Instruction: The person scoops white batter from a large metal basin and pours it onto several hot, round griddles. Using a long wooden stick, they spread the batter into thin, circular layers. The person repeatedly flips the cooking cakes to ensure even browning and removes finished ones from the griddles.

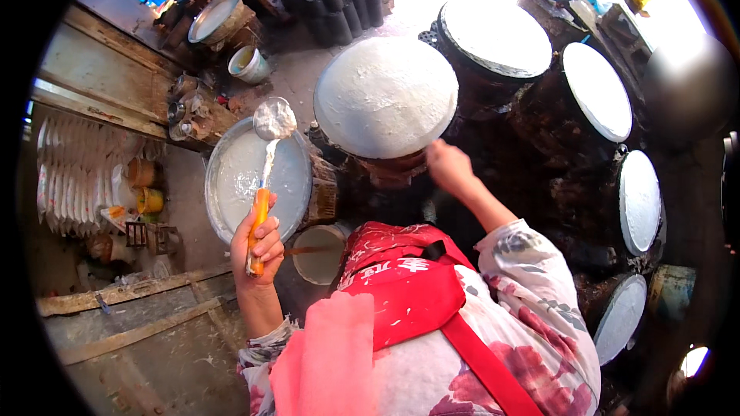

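Note:
My left hand (262, 246) is wrapped round the orange handle of a ladle (274, 118). The ladle's bowl is coated white and hangs over the far rim of a wide basin (210, 185) of white batter. Ahead of me is a round griddle covered with a white layer of batter (385, 96), its surface slightly lumpy. At the near right edge of that layer is my right hand (449, 166), its fingers closed. What they hold, if anything, is hidden.
More round griddles with white tops curve along my right, including one at the far right (497, 35) and one nearer (640, 200). Black cylindrical briquettes (331, 11) are stacked ahead. A small bucket (249, 65) stands beyond the basin; a pail (320, 254) sits close to my body.

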Demonstrator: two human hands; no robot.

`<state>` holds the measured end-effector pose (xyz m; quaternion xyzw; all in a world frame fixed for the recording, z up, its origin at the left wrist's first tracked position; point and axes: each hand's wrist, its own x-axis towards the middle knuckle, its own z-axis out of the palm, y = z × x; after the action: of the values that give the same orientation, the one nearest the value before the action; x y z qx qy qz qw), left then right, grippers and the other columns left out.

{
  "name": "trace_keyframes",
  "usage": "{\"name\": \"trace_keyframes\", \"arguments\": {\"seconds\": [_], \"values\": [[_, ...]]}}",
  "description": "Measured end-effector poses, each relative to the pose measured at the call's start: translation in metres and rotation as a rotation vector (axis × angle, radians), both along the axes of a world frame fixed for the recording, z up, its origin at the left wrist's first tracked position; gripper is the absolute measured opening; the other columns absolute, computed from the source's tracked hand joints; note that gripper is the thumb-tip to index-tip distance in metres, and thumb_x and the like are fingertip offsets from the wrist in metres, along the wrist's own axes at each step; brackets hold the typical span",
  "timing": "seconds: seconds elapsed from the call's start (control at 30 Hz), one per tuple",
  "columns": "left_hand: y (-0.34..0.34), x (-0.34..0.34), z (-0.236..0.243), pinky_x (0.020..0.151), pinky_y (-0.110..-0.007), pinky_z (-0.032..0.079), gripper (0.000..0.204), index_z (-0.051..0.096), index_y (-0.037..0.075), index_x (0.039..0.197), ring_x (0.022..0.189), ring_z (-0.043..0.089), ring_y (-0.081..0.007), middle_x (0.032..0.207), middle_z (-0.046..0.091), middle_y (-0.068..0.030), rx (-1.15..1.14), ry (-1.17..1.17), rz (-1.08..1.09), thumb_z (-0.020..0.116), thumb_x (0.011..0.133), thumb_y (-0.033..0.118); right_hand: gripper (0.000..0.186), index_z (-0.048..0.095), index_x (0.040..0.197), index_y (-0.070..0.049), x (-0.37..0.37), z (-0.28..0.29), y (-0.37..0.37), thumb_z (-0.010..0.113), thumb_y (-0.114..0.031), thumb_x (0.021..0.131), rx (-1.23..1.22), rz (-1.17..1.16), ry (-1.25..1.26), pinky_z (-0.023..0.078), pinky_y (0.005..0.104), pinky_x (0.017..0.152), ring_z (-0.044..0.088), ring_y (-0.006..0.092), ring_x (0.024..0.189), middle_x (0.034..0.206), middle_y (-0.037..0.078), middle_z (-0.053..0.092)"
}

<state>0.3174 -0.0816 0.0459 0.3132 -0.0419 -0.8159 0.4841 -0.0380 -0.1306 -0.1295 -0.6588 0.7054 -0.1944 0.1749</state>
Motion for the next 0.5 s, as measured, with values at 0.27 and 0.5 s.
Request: {"name": "trace_keyframes", "arguments": {"seconds": [0.27,0.5], "values": [[-0.021,-0.008,-0.009,0.036,-0.02,0.038,0.038,0.038,-0.001,0.129,0.04,0.041,-0.0067,0.065,0.04,-0.0007,0.002,0.101,-0.196,0.034,0.099,0.021,0.028,0.054,0.084,-0.004,0.036,0.017,0.084,0.046,-0.03,0.091,0.318,0.457,0.031,0.049,0.0475,0.058,0.063,0.0367,0.065,0.067,0.018,0.062],[-0.041,-0.006,-0.017,0.042,-0.025,0.04,0.046,0.027,-0.004,0.136,0.044,0.045,-0.0114,0.068,0.041,-0.0041,-0.029,0.302,-0.409,0.028,0.101,0.025,0.032,0.057,0.084,-0.003,0.038,0.022,0.117,0.046,-0.033,0.091,0.346,0.229,0.016,0.048,0.0465,0.064,0.063,0.0348,0.072,0.072,0.018,0.063]]}}
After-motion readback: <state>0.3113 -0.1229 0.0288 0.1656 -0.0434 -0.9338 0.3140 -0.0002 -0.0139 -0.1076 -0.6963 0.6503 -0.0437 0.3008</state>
